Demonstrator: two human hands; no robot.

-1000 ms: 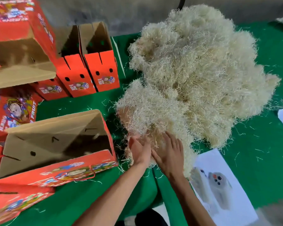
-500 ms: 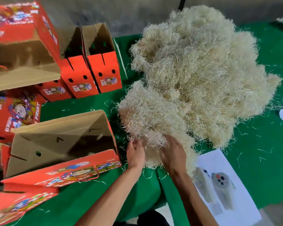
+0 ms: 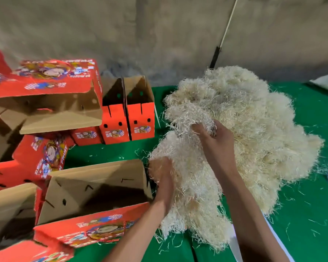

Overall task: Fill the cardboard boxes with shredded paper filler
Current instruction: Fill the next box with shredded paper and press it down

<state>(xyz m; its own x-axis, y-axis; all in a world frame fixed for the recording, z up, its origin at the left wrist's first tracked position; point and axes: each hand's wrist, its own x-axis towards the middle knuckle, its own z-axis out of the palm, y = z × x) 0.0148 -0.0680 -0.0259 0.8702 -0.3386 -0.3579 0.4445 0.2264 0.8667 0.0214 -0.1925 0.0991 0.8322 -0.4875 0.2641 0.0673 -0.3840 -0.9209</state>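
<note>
Right hand point(image 3: 214, 138): fingers curled, clamped on a tuft at the top of the shredded paper filler point(image 3: 240, 133), a large heap on the green tabletop point(image 3: 307, 214). Left hand point(image 3: 162, 178): pressed into the heap's left edge; fingers buried in strands, spread cannot be told. Nearest open cardboard box point(image 3: 95, 188), just left of the heap: interior shadowed, no filler visible. Two upright boxes point(image 3: 127, 118) behind: contents hidden.

You get soft, even light with weak shadows inside the open boxes point(image 3: 95, 188). Motion blur smears the printed boxes at left, and the wide lens bends the edges.
</note>
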